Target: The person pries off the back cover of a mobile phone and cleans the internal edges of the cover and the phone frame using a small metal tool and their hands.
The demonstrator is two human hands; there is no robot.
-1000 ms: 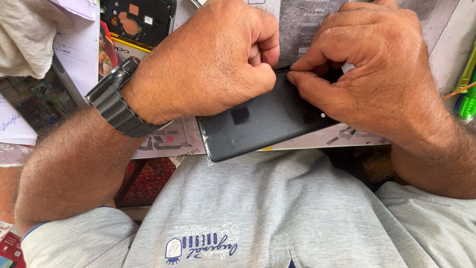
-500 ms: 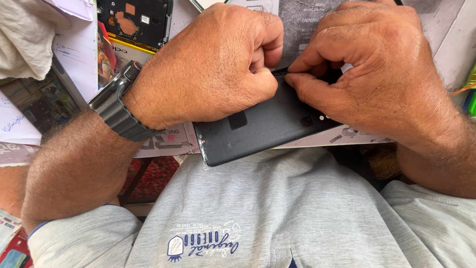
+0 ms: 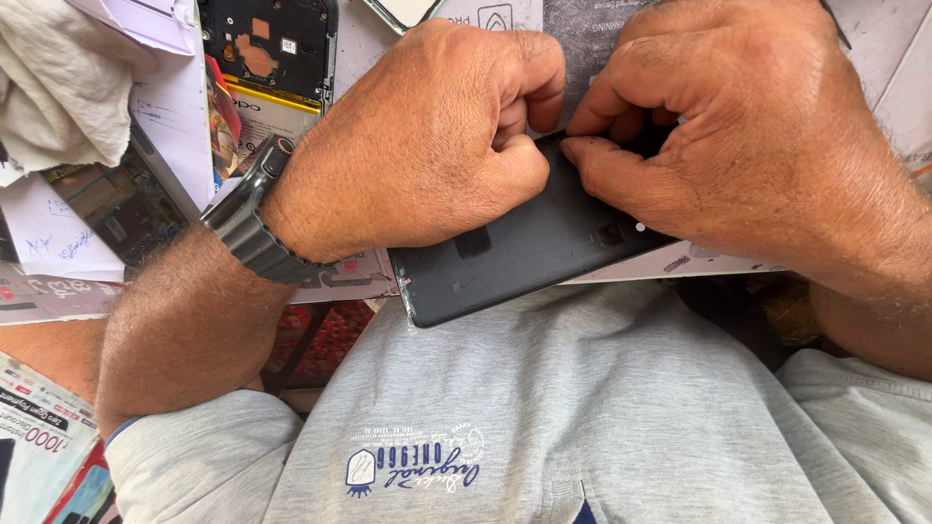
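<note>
A dark grey phone back panel [image 3: 515, 252] lies tilted over the desk edge, its near corner against my grey shirt. My left hand [image 3: 427, 136], with a black watch [image 3: 254, 225] on the wrist, is curled over the panel's left part, thumb pressing its surface. My right hand [image 3: 738, 146] covers the panel's upper right end, with thumb and fingertips pinched at its top edge. Both hands meet at that edge. What the fingertips pinch is hidden.
An opened phone [image 3: 267, 49] with bare internals lies at the back left. A white cloth [image 3: 58, 78] is at the far left. Papers and printed packets [image 3: 58, 243] cover the desk. A printed leaflet [image 3: 39, 437] sits at lower left.
Both hands and the panel keep nearly the same place. The view has drifted slightly, and my right fingertips have shifted a little along the panel's top edge.
</note>
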